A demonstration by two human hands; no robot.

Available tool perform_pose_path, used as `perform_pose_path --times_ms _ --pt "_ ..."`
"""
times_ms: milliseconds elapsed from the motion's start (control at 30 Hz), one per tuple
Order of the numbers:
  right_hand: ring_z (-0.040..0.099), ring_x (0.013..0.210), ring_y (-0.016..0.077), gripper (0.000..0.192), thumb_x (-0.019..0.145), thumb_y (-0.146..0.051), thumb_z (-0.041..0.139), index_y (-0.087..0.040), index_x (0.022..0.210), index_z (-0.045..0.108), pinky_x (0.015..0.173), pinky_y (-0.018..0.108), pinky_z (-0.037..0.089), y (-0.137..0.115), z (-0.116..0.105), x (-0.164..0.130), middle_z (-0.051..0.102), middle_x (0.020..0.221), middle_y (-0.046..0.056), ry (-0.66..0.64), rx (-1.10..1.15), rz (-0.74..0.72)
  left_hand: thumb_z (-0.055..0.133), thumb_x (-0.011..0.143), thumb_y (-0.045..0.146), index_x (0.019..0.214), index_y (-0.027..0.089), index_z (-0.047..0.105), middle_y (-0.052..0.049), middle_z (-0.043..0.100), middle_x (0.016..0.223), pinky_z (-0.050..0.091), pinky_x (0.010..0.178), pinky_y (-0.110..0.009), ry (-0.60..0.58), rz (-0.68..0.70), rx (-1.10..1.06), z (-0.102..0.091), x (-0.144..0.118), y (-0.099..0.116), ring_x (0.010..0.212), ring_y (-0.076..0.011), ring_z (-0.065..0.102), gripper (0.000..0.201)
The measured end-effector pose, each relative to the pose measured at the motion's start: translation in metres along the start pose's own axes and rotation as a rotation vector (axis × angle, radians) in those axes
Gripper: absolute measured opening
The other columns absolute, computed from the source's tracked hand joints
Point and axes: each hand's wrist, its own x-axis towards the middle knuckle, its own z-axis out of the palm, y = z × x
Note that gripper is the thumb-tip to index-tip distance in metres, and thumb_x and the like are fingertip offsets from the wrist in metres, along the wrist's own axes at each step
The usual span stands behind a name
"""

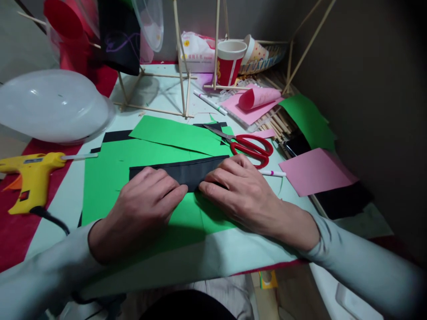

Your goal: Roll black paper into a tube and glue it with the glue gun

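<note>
Head view: left hand (143,202) and right hand (240,191) press flat, fingertips apparently pinning black strip (180,171) running left-right at frame centre.

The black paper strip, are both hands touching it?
Touching. The head view shows the left hand and the right hand pressing flat on the black paper strip, fingers meeting over its near edge.

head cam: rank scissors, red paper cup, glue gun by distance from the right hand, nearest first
From the right hand:
1. Scissors, just beyond its fingers.
2. Red paper cup, at the far end of the table.
3. Glue gun, at the left edge, past the left hand.
</note>
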Motion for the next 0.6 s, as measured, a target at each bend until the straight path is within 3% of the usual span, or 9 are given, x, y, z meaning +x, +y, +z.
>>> perform_pose_path --times_ms 333,600 --pt "0.044 0.076 0.0191 0.037 0.106 -0.012 0.040 -0.015 0.082 0.068 0.073 0.039 0.029 -0.0040 0.0046 0.0028 0.065 0.076 0.003 -0.006 -0.047 -0.041 0.046 0.099 0.006 0.088 0.013 0.069 -0.005 0.065 0.073 0.040 0.067 -0.037 -0.049 0.037 0.022 -0.0098 0.0020 0.0021 0.072 -0.0227 0.052 0.026" --pt "0.043 0.074 0.0188 0.036 0.103 -0.011 0.043 -0.016 0.081 0.071 0.071 0.038 0.027 -0.0063 0.0037 0.0045 0.064 0.074 0.004 -0.044 0.061 0.073 0.054 0.095 0.010 0.088 0.016 0.068 -0.006 0.062 0.080 0.040 0.063 -0.035 -0.096 -0.121 -0.070 -0.0012 -0.0053 0.0042 0.075 -0.0228 0.052 0.018"
